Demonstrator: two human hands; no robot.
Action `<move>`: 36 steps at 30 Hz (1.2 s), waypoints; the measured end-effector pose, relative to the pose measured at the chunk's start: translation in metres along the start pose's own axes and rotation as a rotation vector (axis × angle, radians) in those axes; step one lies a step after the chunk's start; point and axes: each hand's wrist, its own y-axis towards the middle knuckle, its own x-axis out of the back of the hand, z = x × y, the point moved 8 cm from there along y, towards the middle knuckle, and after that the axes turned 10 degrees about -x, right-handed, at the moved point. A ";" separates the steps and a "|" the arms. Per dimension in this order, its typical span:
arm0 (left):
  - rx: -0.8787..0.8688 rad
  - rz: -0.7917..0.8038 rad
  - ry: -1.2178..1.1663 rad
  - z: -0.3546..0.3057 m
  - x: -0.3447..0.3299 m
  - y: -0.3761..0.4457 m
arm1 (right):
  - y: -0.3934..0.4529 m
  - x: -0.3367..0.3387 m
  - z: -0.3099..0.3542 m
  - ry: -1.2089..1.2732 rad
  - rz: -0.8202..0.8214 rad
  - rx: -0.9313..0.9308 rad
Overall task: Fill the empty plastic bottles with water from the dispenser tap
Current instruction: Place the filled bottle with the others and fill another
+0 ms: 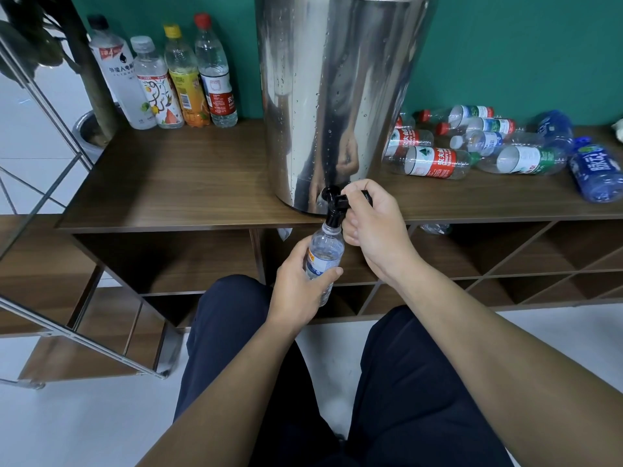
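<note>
A tall steel water dispenser [337,96] stands on the wooden shelf top [168,183], its black tap [333,203] hanging over the front edge. My left hand [296,291] grips a small clear plastic bottle [325,254] by its body, the open mouth right under the tap spout. My right hand [374,224] holds the tap's black lever, fingers curled round it. Water shows inside the bottle.
Several capped upright bottles [182,75] stand at the shelf's back left. Several bottles [488,146] lie on their sides to the right of the dispenser. Open shelf compartments [505,251] lie below. My knees in dark trousers [236,332] are close to the shelf front.
</note>
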 end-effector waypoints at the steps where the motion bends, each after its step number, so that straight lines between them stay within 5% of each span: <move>1: -0.003 -0.001 0.006 0.000 0.000 0.000 | 0.000 0.000 0.000 0.003 0.000 -0.001; 36: 0.013 -0.004 0.001 -0.003 0.001 -0.001 | 0.000 0.000 -0.001 0.000 -0.010 0.003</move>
